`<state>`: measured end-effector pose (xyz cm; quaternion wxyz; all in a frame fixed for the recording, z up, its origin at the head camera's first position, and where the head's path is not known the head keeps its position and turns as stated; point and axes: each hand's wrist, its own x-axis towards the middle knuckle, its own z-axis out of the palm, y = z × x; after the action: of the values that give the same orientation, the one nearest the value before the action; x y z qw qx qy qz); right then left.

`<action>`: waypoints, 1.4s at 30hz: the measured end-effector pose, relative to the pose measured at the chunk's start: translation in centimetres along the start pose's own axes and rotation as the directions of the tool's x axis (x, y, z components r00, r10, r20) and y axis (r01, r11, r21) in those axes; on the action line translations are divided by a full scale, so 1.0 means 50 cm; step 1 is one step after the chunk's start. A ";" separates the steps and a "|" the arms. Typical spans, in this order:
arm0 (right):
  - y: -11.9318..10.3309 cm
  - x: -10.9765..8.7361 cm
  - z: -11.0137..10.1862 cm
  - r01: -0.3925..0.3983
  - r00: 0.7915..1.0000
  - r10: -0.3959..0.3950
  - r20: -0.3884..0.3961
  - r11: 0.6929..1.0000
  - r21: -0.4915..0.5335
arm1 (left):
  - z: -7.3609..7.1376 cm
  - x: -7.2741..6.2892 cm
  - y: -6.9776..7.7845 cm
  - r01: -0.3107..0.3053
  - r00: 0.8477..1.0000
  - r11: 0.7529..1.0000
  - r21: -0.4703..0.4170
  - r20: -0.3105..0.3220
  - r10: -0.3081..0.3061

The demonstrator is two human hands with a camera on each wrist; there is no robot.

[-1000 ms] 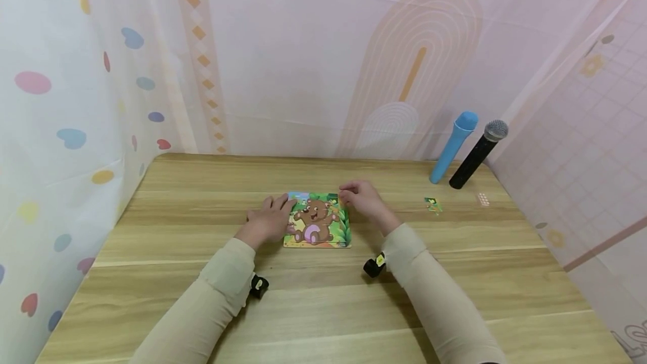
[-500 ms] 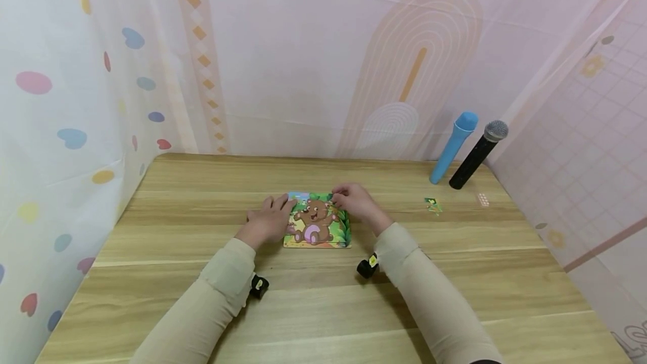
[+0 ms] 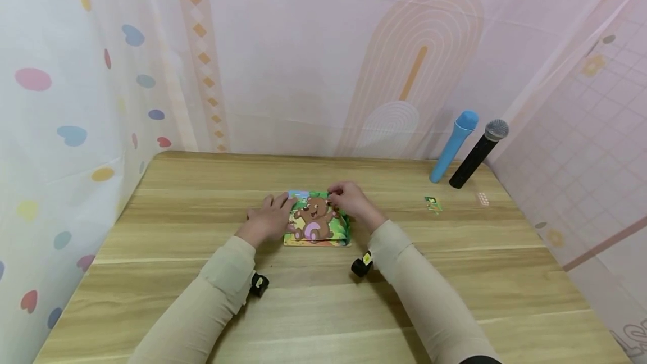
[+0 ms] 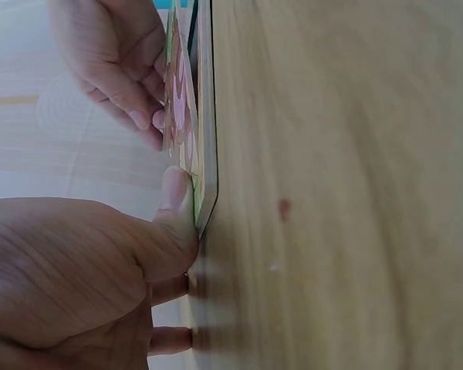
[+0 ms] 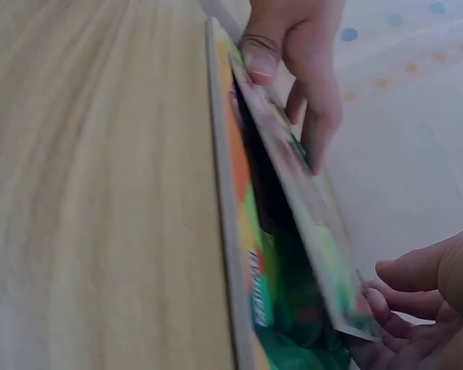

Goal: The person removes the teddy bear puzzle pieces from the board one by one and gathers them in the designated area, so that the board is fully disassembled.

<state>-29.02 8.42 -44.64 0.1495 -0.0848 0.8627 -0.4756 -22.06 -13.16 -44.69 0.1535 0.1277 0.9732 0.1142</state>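
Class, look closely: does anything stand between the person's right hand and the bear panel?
Nothing visible does: the right hand touches the raised side of the bear panel. The left hand rests at the opposite side, and the blue microphone and black microphone are away to the right.

A wooden tabletop (image 3: 318,302) in light brown wood grain carries everything; a small reddish mark (image 4: 284,209) shows on its surface up close. Near its middle, a thin bear-picture puzzle board (image 3: 317,243) lies flat on its base. Toward the far right corner, a light blue microphone (image 3: 452,149) and a black microphone with a silver mesh head (image 3: 477,157) stand on end, side by side. Nearer than these lie a small green-and-yellow picture piece (image 3: 433,204) and a pinkish piece with pale dots (image 3: 483,199).
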 end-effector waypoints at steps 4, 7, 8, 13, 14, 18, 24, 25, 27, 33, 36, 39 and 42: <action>0.001 0.003 0.014 -0.001 1.000 0.001 -0.006 1.000 -0.027 | -0.003 -0.001 0.003 -0.003 1.000 1.000 0.003 0.000 0.003; 0.000 0.005 0.020 -0.001 1.000 0.001 -0.006 0.999 -0.045 | -0.003 -0.001 0.003 -0.003 1.000 1.000 0.007 0.002 0.003; 0.001 0.005 0.021 -0.003 1.000 0.003 -0.006 0.999 -0.045 | -0.003 -0.002 0.003 -0.003 1.000 1.000 0.008 0.002 0.003; 0.004 0.005 0.026 -0.007 1.000 0.006 -0.014 0.999 -0.033 | -0.002 -0.002 0.002 0.001 1.000 1.000 0.005 0.001 -0.001; 0.004 0.005 0.027 -0.008 1.000 0.008 -0.015 1.000 -0.030 | -0.001 -0.001 0.002 0.001 1.000 1.000 0.006 0.001 -0.001; 0.003 0.005 0.030 -0.008 1.000 0.008 -0.021 1.000 -0.026 | 0.003 0.003 -0.001 0.001 1.000 1.000 0.004 -0.001 -0.001; 0.003 0.006 0.033 0.004 1.000 -0.004 -0.027 1.000 0.005 | 0.005 0.007 -0.004 -0.004 1.000 1.000 0.002 -0.005 0.004; 0.003 0.006 0.033 0.005 1.000 -0.004 -0.027 1.000 0.012 | 0.005 0.007 -0.004 -0.004 1.000 1.000 0.004 -0.006 0.004; 0.004 0.007 0.033 0.001 1.000 0.000 -0.025 0.999 0.032 | 0.004 0.007 -0.003 -0.004 1.000 1.000 0.001 -0.007 0.004; 0.009 0.012 0.032 -0.029 1.000 0.030 -0.005 0.990 0.135 | 0.003 0.004 -0.002 -0.004 1.000 1.000 -0.015 -0.010 0.004; 0.013 0.017 0.031 -0.044 0.999 0.044 0.008 0.982 0.186 | 0.002 0.003 -0.002 -0.005 1.000 1.000 -0.017 -0.010 0.005; 0.017 0.020 0.029 -0.065 0.998 0.060 0.029 0.973 0.223 | 0.003 0.003 -0.003 -0.008 1.000 1.000 -0.015 -0.011 0.008; 0.019 0.023 0.027 -0.090 0.996 0.079 0.050 0.961 0.260 | 0.005 0.006 -0.005 -0.010 1.000 1.000 -0.015 -0.013 0.009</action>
<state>-29.63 7.53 -46.34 0.1963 -0.0367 0.7921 -0.5768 -22.30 -13.25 -45.07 0.1474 0.1304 0.9727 0.1231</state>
